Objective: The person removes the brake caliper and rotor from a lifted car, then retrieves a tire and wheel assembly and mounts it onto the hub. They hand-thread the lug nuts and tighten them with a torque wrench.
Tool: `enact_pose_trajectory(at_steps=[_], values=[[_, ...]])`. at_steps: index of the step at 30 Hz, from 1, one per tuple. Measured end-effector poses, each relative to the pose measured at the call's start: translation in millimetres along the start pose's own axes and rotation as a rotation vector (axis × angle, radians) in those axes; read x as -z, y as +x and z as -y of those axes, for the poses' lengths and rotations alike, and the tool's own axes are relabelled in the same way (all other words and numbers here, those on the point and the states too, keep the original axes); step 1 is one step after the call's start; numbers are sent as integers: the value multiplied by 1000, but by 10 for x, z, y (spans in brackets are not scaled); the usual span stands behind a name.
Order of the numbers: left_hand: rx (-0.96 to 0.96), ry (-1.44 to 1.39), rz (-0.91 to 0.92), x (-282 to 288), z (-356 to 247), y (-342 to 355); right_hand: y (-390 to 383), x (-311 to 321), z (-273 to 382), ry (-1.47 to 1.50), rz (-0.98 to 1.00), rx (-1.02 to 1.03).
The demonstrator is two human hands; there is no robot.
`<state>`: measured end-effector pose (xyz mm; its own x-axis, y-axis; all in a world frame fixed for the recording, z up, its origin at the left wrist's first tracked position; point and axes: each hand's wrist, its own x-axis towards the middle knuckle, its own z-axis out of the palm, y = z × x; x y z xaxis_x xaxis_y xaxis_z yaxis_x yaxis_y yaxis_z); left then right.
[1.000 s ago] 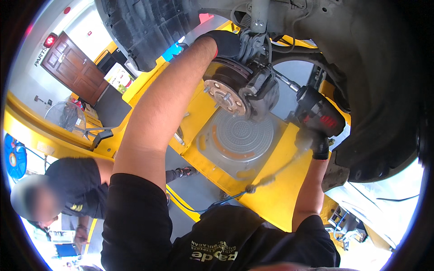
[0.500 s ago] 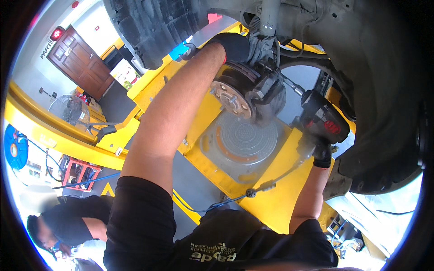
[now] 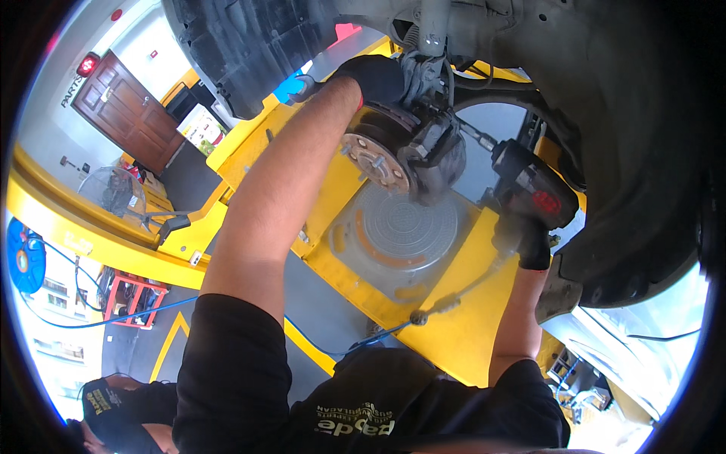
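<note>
My right hand (image 3: 532, 244), in a black glove, grips a black air impact wrench (image 3: 541, 189) from below. The tool's socket and extension (image 3: 478, 135) point up-left at the bolts behind the brake caliper (image 3: 439, 147); the exact contact is hard to make out. Black-gloved too, my left hand (image 3: 376, 78) is closed at the lower end of the strut (image 3: 434, 30), above the brake disc (image 3: 378, 163). A grey end like a wrench's (image 3: 304, 89) sticks out to its left. The fingers and the tool's far end are hidden.
Below the hub lies a round turntable plate (image 3: 411, 227) on a yellow lift (image 3: 454, 333). A blue air hose (image 3: 302, 337) runs left from the impact wrench. The dark wheel arch (image 3: 628, 189) closes in on the right. Another person (image 3: 128, 412) bends at lower left, beside a red cart (image 3: 136, 299).
The whole view has shifted slightly, so most things sit a little further left. Both hands keep their places at the hub. The other person has moved lower in the picture.
</note>
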<state>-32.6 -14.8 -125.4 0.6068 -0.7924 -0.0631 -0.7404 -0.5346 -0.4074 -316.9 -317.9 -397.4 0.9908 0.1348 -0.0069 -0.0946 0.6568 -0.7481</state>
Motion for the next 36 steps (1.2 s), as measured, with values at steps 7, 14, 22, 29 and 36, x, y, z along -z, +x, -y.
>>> enact_pose_trajectory(at_steps=[7,14,22,29,36], values=[[-9,10,31,74,-32,35,42,218,-81,397,132,-94],[15,-45,14,-116,37,34,0,102,-48,50,65,-3],[-33,-2,-132,-145,129,70,112,226,-21,157,115,-53],[33,-36,15,44,-10,14,103,-80,88,37,119,59],[38,-58,7,91,-35,36,54,562,-81,165,-96,-41]])
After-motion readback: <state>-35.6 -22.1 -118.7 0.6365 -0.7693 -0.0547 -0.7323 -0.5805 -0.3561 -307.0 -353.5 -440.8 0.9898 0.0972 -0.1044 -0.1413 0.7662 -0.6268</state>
